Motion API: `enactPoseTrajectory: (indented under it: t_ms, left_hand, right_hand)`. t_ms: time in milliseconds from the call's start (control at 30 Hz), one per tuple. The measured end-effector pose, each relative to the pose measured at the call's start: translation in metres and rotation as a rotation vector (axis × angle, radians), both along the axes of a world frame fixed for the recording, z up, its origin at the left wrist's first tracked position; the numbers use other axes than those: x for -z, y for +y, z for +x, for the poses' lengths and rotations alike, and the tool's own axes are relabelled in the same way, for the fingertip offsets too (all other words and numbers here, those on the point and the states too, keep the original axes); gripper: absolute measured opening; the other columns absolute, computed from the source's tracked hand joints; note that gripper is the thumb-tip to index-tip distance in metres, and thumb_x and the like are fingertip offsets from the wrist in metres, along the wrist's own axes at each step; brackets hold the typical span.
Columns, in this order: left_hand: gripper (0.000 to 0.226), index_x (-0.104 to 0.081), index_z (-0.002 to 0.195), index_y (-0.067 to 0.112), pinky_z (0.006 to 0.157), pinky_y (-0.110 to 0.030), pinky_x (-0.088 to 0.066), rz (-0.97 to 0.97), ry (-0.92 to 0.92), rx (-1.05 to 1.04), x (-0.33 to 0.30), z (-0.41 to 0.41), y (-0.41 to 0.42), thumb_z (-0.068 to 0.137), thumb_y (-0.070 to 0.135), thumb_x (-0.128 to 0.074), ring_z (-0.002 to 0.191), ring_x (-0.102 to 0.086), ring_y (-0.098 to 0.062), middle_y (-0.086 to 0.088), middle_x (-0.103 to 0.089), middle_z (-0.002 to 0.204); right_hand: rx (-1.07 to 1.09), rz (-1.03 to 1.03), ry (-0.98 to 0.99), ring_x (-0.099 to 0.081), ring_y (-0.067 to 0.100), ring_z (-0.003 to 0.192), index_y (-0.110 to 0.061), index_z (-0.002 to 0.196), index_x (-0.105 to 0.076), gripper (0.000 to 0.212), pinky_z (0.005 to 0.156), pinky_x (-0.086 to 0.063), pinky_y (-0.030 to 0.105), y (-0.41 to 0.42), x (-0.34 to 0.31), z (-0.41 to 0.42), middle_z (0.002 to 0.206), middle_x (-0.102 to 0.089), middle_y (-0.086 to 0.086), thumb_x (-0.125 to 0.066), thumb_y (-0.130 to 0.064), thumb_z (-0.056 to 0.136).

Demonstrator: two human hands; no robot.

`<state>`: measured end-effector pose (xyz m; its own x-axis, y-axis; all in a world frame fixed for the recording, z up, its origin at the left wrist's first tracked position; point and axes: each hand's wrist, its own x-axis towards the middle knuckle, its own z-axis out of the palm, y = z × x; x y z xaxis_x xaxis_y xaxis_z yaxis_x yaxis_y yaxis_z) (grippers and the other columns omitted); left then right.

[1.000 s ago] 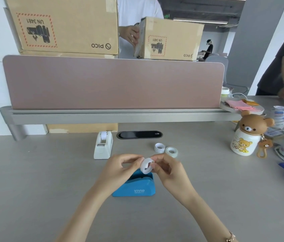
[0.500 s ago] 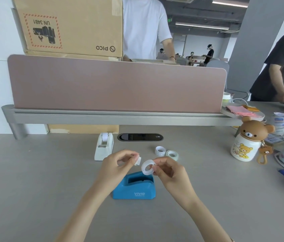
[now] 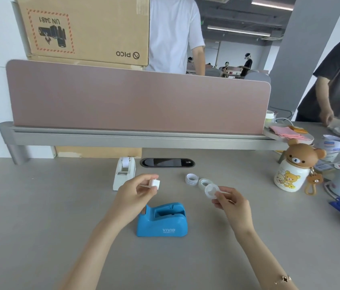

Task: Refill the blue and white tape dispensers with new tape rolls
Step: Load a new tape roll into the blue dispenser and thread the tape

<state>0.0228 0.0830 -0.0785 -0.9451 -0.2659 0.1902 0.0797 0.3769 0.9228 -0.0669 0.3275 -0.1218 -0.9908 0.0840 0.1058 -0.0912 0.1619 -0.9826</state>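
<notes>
Fingers [image 3: 220, 195] of the right hand [image 3: 231, 204] are pinched on a thin translucent empty tape ring [image 3: 212, 191]; a small white plastic spindle hub [image 3: 155, 184] is pinched by the left hand [image 3: 137, 192], both above the empty blue plastic tape dispenser [image 3: 162, 220] marked "VIVID". Ring judged light, slippery, best gripped at the rim. Cardboard box [image 3: 85, 28] reads "PICO", "UN 3481".

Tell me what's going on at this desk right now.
A person is refilling tape dispensers. The left hand pinches a small white spool core; the right hand holds a ring of tape. The blue dispenser sits empty between the hands. The white dispenser stands behind it, and two more rolls lie on the desk.
</notes>
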Motion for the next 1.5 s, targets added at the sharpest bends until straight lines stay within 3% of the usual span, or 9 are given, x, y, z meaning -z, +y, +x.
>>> enactPoseTrajectory:
  t_ms: [167, 367, 500, 633, 800, 967, 1200, 1367, 1500]
  left_hand:
    - [0.022, -0.065, 0.109, 0.033, 0.065, -0.001, -0.045, -0.020, 0.004, 0.028, -0.001, 0.002, -0.004, 0.089, 0.024, -0.062, 0.082, -0.068, 0.002, 0.003, -0.073, 0.093]
    - [0.024, -0.068, 0.110, 0.030, 0.083, -0.019, -0.052, 0.024, 0.001, 0.020, -0.003, 0.004, -0.004, 0.086, 0.030, -0.065, 0.086, -0.069, -0.001, 0.008, -0.074, 0.093]
    - [0.018, -0.070, 0.102, 0.031, 0.077, -0.021, -0.056, 0.017, -0.014, 0.019, 0.001, 0.004, -0.005, 0.085, 0.034, -0.066, 0.089, -0.068, 0.001, 0.012, -0.074, 0.092]
    - [0.013, -0.070, 0.095, 0.032, 0.081, -0.016, -0.051, -0.060, -0.055, 0.040, 0.004, 0.003, -0.007, 0.087, 0.039, -0.061, 0.089, -0.066, 0.003, 0.016, -0.072, 0.093]
    - [0.015, -0.067, 0.097, 0.030, 0.057, -0.012, -0.047, -0.080, -0.100, 0.059, 0.007, 0.003, -0.003, 0.090, 0.039, -0.057, 0.077, -0.061, 0.008, 0.015, -0.070, 0.091]
    - [0.016, -0.067, 0.098, 0.027, 0.055, -0.008, -0.044, -0.088, -0.097, 0.042, 0.008, 0.004, -0.002, 0.091, 0.037, -0.056, 0.066, -0.059, 0.012, 0.017, -0.067, 0.083]
    - [0.017, -0.066, 0.098, 0.031, 0.069, -0.006, -0.044, -0.123, -0.099, 0.030, 0.003, 0.006, -0.007, 0.090, 0.042, -0.055, 0.082, -0.062, 0.011, 0.020, -0.069, 0.091]
    - [0.016, -0.067, 0.096, 0.029, 0.072, -0.009, -0.041, -0.124, -0.085, 0.017, 0.001, 0.006, -0.008, 0.091, 0.040, -0.055, 0.078, -0.060, 0.013, 0.019, -0.069, 0.091]
    - [0.019, -0.067, 0.096, 0.026, 0.070, -0.008, -0.042, -0.097, -0.077, -0.009, 0.000, 0.006, -0.008, 0.091, 0.040, -0.055, 0.080, -0.064, 0.004, 0.015, -0.070, 0.089]
  right_hand:
    - [0.105, 0.001, -0.033, -0.067, 0.017, 0.066, -0.012, 0.095, -0.067, 0.008, 0.069, -0.053, 0.031, -0.001, -0.007, -0.045, 0.078, -0.071, 0.003, -0.063, -0.013, 0.087]
    - [0.128, 0.119, -0.092, -0.058, 0.023, 0.083, -0.008, 0.100, -0.071, 0.020, 0.072, -0.041, 0.029, -0.020, -0.010, -0.111, 0.094, -0.070, 0.010, -0.067, -0.019, 0.084]
    - [0.115, 0.165, -0.130, -0.057, 0.023, 0.083, -0.010, 0.099, -0.072, 0.020, 0.073, -0.040, 0.028, -0.024, -0.004, -0.123, 0.096, -0.070, 0.010, -0.069, -0.022, 0.083]
    - [0.069, 0.301, -0.016, -0.059, 0.021, 0.080, -0.012, 0.093, -0.071, 0.015, 0.071, -0.042, 0.027, -0.025, 0.006, -0.112, 0.086, -0.068, 0.005, -0.067, -0.023, 0.084]
    - [0.054, 0.389, 0.031, -0.060, 0.022, 0.082, -0.011, 0.094, -0.068, 0.013, 0.073, -0.046, 0.030, -0.028, 0.008, -0.106, 0.088, -0.068, 0.005, -0.059, -0.018, 0.088]
    - [0.065, 0.463, 0.039, -0.058, 0.023, 0.081, -0.013, 0.095, -0.067, 0.015, 0.069, -0.044, 0.030, -0.030, 0.010, -0.103, 0.093, -0.071, 0.006, -0.055, -0.021, 0.088]
    - [0.050, 0.494, 0.053, -0.056, 0.018, 0.074, -0.013, 0.097, -0.067, 0.018, 0.066, -0.042, 0.028, -0.031, 0.004, -0.091, 0.096, -0.072, 0.006, -0.056, -0.024, 0.089]
    - [0.012, 0.468, 0.010, -0.062, 0.024, 0.093, -0.012, 0.109, -0.060, 0.043, 0.076, -0.047, 0.032, -0.031, 0.005, -0.079, 0.104, -0.071, 0.005, -0.060, -0.047, 0.085]
    - [-0.015, 0.588, 0.039, -0.057, 0.029, 0.106, -0.012, 0.114, -0.058, 0.047, 0.087, -0.048, 0.038, -0.028, 0.011, -0.067, 0.108, -0.067, 0.006, -0.065, -0.045, 0.080]
